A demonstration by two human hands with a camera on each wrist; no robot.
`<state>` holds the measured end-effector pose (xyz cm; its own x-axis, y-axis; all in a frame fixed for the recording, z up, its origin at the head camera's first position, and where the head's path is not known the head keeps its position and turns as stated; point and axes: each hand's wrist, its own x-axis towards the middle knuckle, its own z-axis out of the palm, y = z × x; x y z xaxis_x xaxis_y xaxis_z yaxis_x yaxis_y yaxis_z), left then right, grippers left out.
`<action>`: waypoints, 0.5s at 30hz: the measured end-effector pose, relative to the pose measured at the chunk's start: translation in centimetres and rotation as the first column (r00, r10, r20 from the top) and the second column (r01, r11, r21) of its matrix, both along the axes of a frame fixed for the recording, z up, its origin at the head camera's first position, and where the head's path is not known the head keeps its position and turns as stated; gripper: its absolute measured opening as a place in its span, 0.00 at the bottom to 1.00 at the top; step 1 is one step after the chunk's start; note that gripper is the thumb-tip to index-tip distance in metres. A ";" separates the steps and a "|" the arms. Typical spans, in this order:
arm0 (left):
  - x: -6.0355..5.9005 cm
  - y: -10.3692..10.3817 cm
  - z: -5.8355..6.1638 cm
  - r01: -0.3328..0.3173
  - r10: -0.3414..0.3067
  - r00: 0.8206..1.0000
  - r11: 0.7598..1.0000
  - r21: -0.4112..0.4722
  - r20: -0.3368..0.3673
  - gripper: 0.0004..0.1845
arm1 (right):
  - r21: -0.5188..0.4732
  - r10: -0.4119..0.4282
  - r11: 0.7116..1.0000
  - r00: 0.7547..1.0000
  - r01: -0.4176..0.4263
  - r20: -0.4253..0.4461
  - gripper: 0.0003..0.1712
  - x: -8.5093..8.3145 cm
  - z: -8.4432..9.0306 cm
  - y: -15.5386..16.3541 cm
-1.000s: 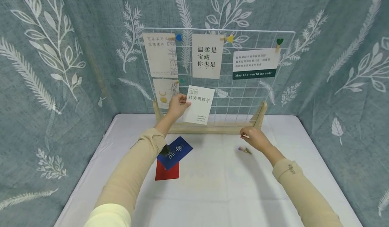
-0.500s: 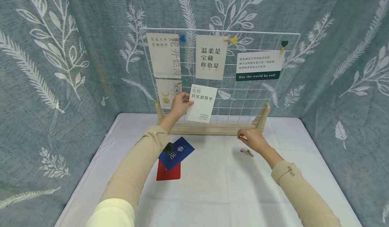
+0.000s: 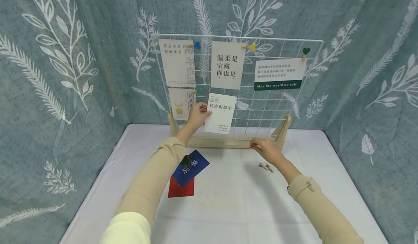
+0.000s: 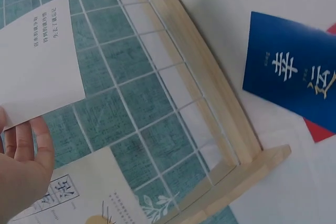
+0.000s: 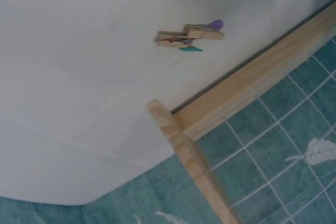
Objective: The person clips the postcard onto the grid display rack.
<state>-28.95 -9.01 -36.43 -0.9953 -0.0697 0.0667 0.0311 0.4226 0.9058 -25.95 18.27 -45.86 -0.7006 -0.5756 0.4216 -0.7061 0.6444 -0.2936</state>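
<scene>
My left hand [image 3: 197,114] pinches the left edge of a white card [image 3: 222,113] and holds it up against the white wire grid [image 3: 271,106], just below the middle hanging card. In the left wrist view the same white card [image 4: 37,61] sits above my fingers [image 4: 23,166]. My right hand [image 3: 264,149] hovers low by the grid's wooden base [image 3: 228,142], its fingers curled together on what looks like a small wooden clip, barely visible. Two loose clips [image 3: 266,167] lie on the table right behind that hand; the right wrist view shows these clips [image 5: 189,35] too.
Several cards hang clipped to the grid. A blue card [image 3: 191,168] lies over a red card [image 3: 181,190] on the white table [image 3: 228,207], under my left forearm. Leaf-patterned curtain walls close in the back and both sides.
My right hand has moved left and closer to the grid's base, away from the loose clips. My left hand keeps the white card against the grid, nearly unmoved.
</scene>
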 end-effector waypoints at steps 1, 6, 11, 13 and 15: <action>-0.2 0.0 -0.3 -0.001 0.001 1.000 1.000 0.010 -0.007 0.13 | -0.011 -0.013 1.000 1.000 0.013 -0.001 0.07 0.0 0.1 -0.1; -2.7 -0.7 -3.7 0.046 -0.038 0.995 0.995 0.091 -0.092 0.12 | -0.082 -0.067 0.994 0.997 0.068 0.025 0.07 -0.2 0.8 -0.9; -5.4 -0.8 -6.0 0.022 -0.014 0.997 0.995 0.100 -0.073 0.14 | -0.221 -0.105 0.968 0.991 0.122 0.087 0.07 -0.5 1.9 -1.7; -4.6 -0.5 -5.1 0.025 -0.018 0.997 0.995 0.099 -0.075 0.15 | -0.286 -0.131 0.946 0.986 0.155 0.100 0.08 -0.8 2.5 -2.0; -5.0 -0.5 -5.4 0.026 -0.011 0.992 0.992 0.120 -0.124 0.13 | -0.347 -0.163 0.918 0.980 0.193 0.112 0.09 -1.1 3.2 -2.2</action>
